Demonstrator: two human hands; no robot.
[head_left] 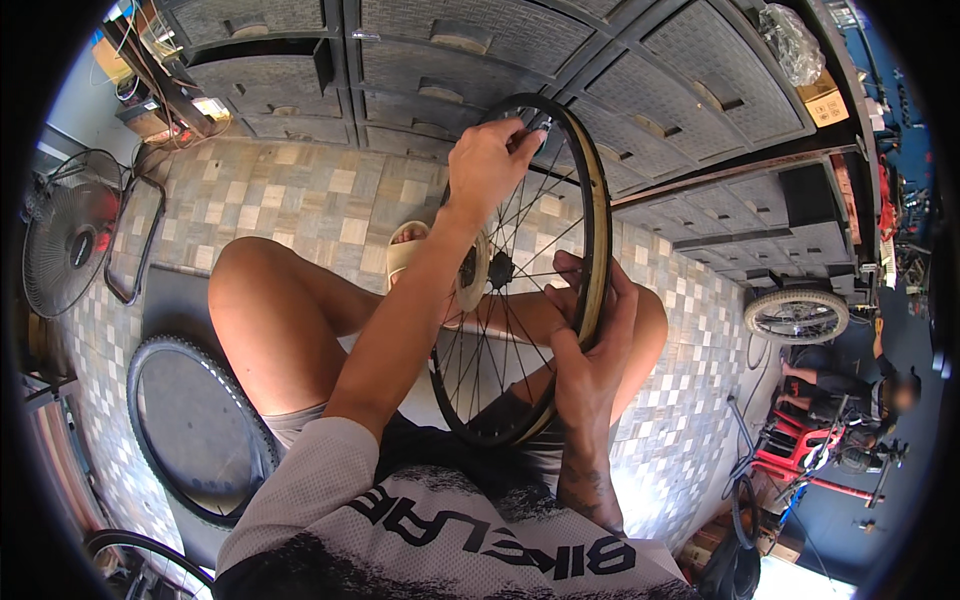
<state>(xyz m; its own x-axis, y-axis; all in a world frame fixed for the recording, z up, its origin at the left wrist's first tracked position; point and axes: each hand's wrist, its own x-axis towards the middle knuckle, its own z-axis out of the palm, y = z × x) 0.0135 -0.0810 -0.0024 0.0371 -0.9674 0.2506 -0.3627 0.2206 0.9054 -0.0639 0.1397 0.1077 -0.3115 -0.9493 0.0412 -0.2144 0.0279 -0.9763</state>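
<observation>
A bare bicycle wheel [582, 150] stands upright between my knees, with a black rim, dark spokes and a yellowish strip around the rim's outer channel. No tire is on it. My left hand [490, 170] reaches to the top of the wheel, thumb and fingers pinched at the inner side of the rim around a small shiny part too small to name. Lower down, my right hand [595, 360] wraps around the rim's right side and steadies it. At the wheel's centre sits a black hub [500, 270], with a pale round disc [473, 275] beside it, partly behind my left forearm.
A black tire [142, 420] lies on the floor at left, near a standing fan [80, 240]. Grey drawers [450, 70] line the far side. At right are another wheel [797, 316], a red plastic chair [790, 445] and another person [880, 395] by a bicycle.
</observation>
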